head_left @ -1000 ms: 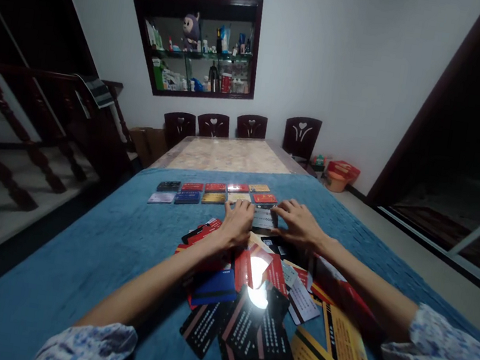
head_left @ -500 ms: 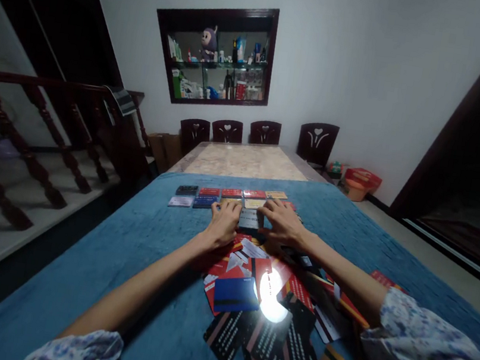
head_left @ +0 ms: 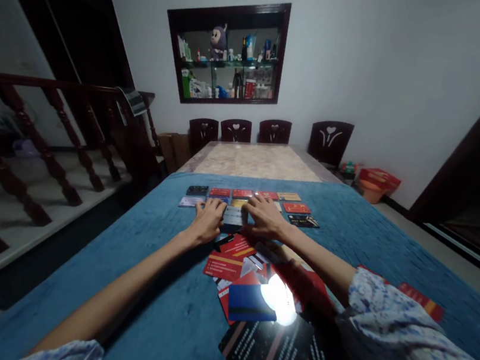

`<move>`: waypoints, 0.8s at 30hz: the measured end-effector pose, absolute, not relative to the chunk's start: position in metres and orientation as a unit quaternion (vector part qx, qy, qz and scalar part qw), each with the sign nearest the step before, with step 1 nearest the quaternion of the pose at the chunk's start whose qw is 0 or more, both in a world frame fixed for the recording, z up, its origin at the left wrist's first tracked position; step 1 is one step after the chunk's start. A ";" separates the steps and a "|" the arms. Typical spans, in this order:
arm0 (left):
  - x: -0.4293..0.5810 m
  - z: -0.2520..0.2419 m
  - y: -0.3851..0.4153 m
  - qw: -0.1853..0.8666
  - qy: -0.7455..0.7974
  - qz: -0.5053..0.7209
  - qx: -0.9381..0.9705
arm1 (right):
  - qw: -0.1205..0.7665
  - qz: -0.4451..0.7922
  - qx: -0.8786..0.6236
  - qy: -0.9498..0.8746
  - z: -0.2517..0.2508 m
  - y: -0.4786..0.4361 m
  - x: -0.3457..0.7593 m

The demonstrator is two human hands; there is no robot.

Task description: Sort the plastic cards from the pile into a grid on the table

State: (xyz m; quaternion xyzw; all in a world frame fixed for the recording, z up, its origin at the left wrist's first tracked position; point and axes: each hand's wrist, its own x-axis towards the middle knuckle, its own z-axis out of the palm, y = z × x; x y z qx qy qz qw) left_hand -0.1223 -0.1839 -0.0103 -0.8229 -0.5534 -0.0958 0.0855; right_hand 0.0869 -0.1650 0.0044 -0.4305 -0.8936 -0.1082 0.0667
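Observation:
Between my two hands is a grey bank card [head_left: 233,216], gripped at its sides just in front of the laid-out rows. My left hand [head_left: 207,221] has its fingers curled at the card's left edge. At the right edge, my right hand [head_left: 264,215] holds it with bent fingers; its thumb is mostly hidden. Nearby in the rows lie a lilac card [head_left: 190,202], a black card [head_left: 197,190], a red card [head_left: 297,208] and a dark card [head_left: 303,221]. Below my hands spreads a loose pile with a blue card [head_left: 248,303], a red card [head_left: 223,266] and several black cards [head_left: 242,349].
A blue cloth [head_left: 157,252] covers the near part of the long table [head_left: 252,159]. A bright glare falls on the pile. More red cards [head_left: 423,300] lie to the right. Dark chairs [head_left: 329,142] stand at the far end, and a wooden railing [head_left: 56,83] runs along the left.
Both hands have moved left along the rows with the grey card between them. The dark card at the right end of the rows now shows. The view has shifted slightly.

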 end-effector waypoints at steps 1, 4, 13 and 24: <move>-0.128 -0.009 -0.183 0.085 -0.554 -0.094 -0.823 | 0.067 -0.107 -0.428 -0.895 0.005 -0.163 0.082; -0.144 -0.007 -0.181 0.083 -0.556 -0.085 -0.822 | 0.066 -0.104 -0.418 -0.900 0.006 -0.157 0.067; -0.186 -0.002 -0.167 0.078 -0.582 -0.059 -0.807 | 0.056 -0.101 -0.397 -0.910 0.011 -0.139 0.019; -0.229 0.006 -0.150 0.065 -0.611 -0.038 -0.788 | 0.068 -0.096 -0.377 -0.919 0.008 -0.109 -0.029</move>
